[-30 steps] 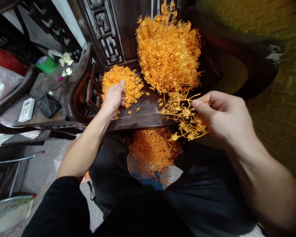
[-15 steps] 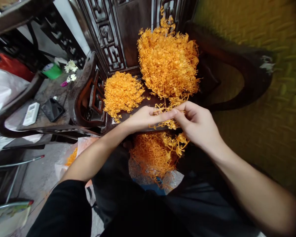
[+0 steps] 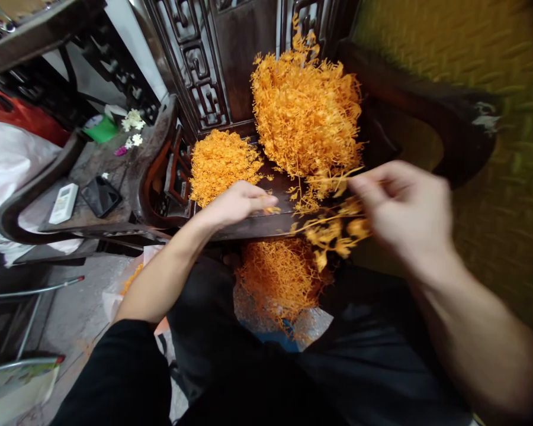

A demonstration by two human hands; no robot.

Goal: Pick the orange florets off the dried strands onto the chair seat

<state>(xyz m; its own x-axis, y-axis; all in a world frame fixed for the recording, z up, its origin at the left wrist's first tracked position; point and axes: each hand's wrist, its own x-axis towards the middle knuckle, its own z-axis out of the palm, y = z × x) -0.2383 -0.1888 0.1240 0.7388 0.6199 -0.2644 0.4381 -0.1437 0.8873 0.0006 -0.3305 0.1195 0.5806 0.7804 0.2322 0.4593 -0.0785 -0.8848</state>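
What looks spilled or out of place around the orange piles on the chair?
A few orange bits lie loose on the chair seat, apart from the small pile and the tall pile. Nothing else stands out.

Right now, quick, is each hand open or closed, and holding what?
Left hand: closed, pinching a small orange bit.
Right hand: closed, though blurred, holding an orange sprig.

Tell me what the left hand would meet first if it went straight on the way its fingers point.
The left hand, pinching a small orange bit, points right. First in line are probably the loose strands below the large orange pile, then the blurred sprig in the right hand; depth is unclear.
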